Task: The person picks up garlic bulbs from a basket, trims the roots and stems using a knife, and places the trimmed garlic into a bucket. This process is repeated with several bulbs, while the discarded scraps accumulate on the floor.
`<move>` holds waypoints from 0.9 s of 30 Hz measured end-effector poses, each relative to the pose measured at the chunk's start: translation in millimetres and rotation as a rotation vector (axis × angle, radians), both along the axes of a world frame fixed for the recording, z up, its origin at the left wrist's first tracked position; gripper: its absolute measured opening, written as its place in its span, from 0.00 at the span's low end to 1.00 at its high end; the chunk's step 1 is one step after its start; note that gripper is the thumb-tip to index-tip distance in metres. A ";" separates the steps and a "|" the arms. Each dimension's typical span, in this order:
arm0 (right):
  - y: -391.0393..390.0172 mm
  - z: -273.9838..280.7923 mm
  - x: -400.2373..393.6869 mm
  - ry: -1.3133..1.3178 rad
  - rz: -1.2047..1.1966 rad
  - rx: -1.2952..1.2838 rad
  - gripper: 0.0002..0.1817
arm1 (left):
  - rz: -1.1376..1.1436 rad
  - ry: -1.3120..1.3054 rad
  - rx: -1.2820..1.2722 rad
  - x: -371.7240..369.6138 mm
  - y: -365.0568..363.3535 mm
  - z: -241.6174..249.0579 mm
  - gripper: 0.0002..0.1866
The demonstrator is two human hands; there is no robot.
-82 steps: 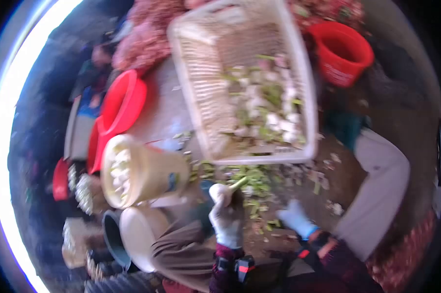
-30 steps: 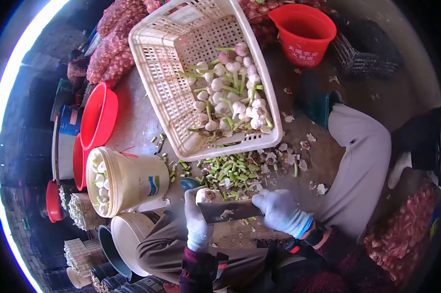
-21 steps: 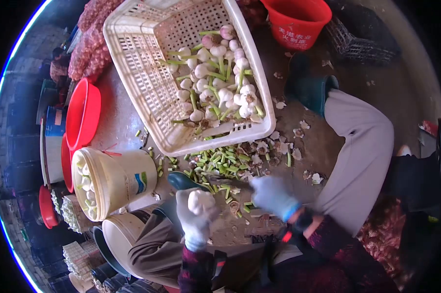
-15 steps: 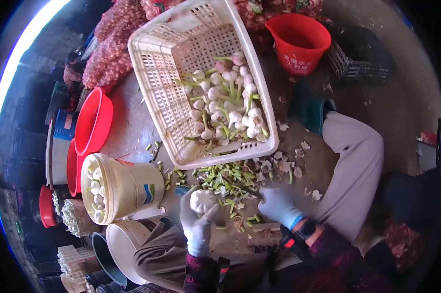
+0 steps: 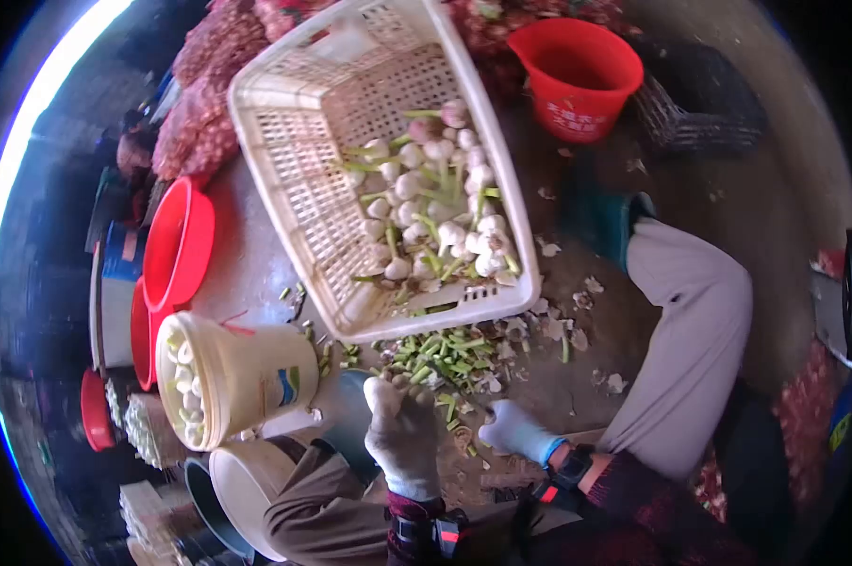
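My left hand (image 5: 405, 443), in a pale glove, is closed around a white garlic bulb (image 5: 381, 396) at the fingertips, in front of the cut-stem pile. To its right my gloved right hand (image 5: 522, 432) is closed on a dark, thin knife, which is mostly hidden or blurred here. Cut green garlic stems (image 5: 440, 357) and papery skins lie on the floor beyond both hands. Past them stands a white plastic basket (image 5: 298, 203) holding several garlic bulbs with stems (image 5: 407, 184).
On the left, a cream bucket (image 5: 256, 373) of trimmed bulbs lies tilted toward me, near red basins (image 5: 181, 245). A red bucket (image 5: 577, 80) and a dark crate (image 5: 704, 104) stand at the back right. Net sacks (image 5: 199, 123) line the back left. A person (image 5: 135, 156) is far left.
My left hand has turned and moved slightly right and down with the garlic bulb. My right hand has drawn back a little toward me and left. The view has shifted slightly.
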State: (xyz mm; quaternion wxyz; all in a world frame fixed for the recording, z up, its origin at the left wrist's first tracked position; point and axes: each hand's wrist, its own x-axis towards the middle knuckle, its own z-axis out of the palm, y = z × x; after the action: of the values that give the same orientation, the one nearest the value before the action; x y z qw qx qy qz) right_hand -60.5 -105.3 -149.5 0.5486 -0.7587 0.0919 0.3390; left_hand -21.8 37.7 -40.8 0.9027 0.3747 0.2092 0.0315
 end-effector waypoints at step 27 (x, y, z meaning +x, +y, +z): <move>-39.1 29.8 25.8 -0.021 -0.219 -0.115 0.24 | -1.430 -0.177 2.570 281.3 48.8 -126.4 0.14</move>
State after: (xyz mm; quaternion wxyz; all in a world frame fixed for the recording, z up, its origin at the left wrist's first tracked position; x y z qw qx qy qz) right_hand -34.7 -144.4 -119.7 0.5389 -0.7779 0.1876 0.2631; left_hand 259.5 86.5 -167.1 -0.2094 0.9193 -0.2420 -0.2289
